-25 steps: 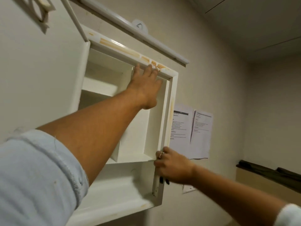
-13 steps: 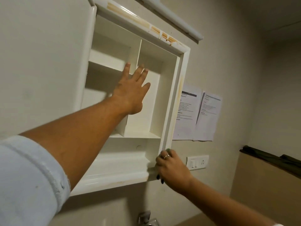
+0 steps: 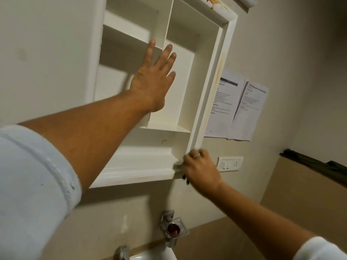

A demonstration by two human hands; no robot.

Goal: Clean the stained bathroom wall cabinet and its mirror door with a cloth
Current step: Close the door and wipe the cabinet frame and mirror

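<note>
The white wall cabinet (image 3: pixel 212 91) hangs with its inside showing, shelves and a vertical divider bare. Orange-brown stains run down its right frame and mark the top right corner (image 3: pixel 214 1) and the bottom lip. My left hand (image 3: pixel 152 79) is raised in front of the divider with fingers spread and straight, holding nothing. My right hand (image 3: pixel 201 169), wearing a ring, grips the cabinet's lower right corner with curled fingers. No cloth shows in either hand. The mirror door is out of view.
Two printed papers (image 3: pixel 240 106) are stuck to the wall right of the cabinet, above a white switch plate (image 3: pixel 230 163). A metal wall holder (image 3: pixel 173 228), a tap (image 3: pixel 122 252) and a sink rim (image 3: pixel 154 255) lie below. A dark-topped ledge (image 3: pixel 315 164) stands at the right.
My left hand dropped from the cabinet's top frame to in front of the divider, fingers spreading. My right hand slid down the right frame to the bottom corner. The view tilted downward.
</note>
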